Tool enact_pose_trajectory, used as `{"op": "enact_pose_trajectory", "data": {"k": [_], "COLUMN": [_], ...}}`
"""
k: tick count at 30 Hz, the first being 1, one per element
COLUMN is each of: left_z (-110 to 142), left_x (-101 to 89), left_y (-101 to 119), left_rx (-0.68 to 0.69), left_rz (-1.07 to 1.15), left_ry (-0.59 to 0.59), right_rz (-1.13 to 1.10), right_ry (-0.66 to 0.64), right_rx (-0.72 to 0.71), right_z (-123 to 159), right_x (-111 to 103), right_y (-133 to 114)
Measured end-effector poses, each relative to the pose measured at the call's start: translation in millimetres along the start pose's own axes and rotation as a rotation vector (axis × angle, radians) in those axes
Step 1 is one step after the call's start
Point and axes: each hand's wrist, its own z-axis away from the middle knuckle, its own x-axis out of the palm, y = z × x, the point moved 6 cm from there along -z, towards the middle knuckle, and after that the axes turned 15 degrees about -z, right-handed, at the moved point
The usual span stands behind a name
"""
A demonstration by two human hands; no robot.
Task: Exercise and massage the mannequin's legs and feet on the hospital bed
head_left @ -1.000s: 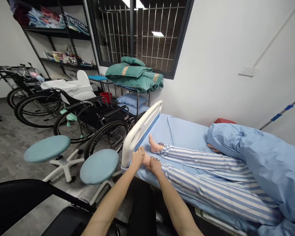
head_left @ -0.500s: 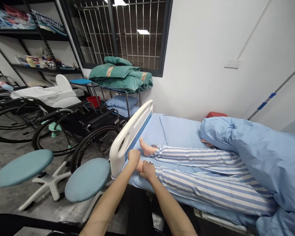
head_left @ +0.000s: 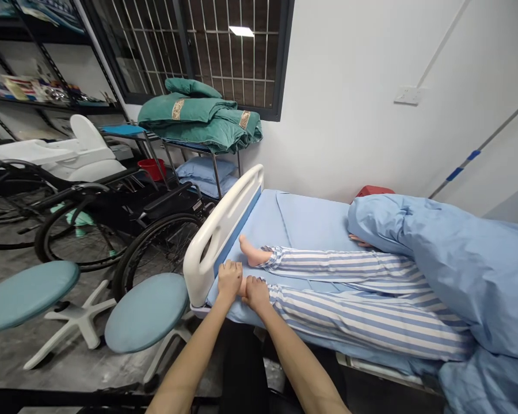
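Note:
My left hand (head_left: 229, 282) and my right hand (head_left: 255, 294) are closed around a bare foot (head_left: 243, 287), which shows only as a small strip between them. It belongs to a person lying on a hospital bed (head_left: 311, 221) with a blue sheet. The other bare foot (head_left: 252, 253) rests just beyond my hands. Blue-and-white striped pyjama trousers (head_left: 362, 310) cover both legs. A blue quilt (head_left: 466, 270) hides the upper body, and the person's hand (head_left: 358, 240) shows at its edge.
A white bed end rail (head_left: 218, 247) stands left of my hands. Two round teal stools (head_left: 145, 313) (head_left: 26, 296) and a black wheelchair (head_left: 125, 215) are on the left. Folded green quilts (head_left: 194, 118) lie on a metal rack beneath a barred window (head_left: 237, 52).
The room has slid left and slightly up in view as my head turned. My hands stay around the same foot.

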Motion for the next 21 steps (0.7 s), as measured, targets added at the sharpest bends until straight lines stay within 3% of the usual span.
{"op": "enact_pose_trajectory", "data": {"k": [7,13,17,21], "left_z": [31.3,53.7,53.8,41.5], "left_x": [-3.0,2.3,-7.6,-13.5], "left_y": [4.8,5.7,-1.7,-9.6], "left_rx": [-0.037,0.014,-0.025,-0.095], "left_rz": [0.019,0.024,0.029,0.025], "left_ry": [0.066,0.084,0.106,0.023], "right_rz": [0.003,-0.01,-0.023,-0.03], "right_ry": [0.008,0.033,0.034,0.022], "right_rx": [0.01,-0.012,-0.006,0.006], "right_z": [3.0,6.7,6.6,3.9], "right_x": [0.7,-1.4,-2.5,-2.4], "right_y": [-0.5,-1.6,-0.7,0.3]}}
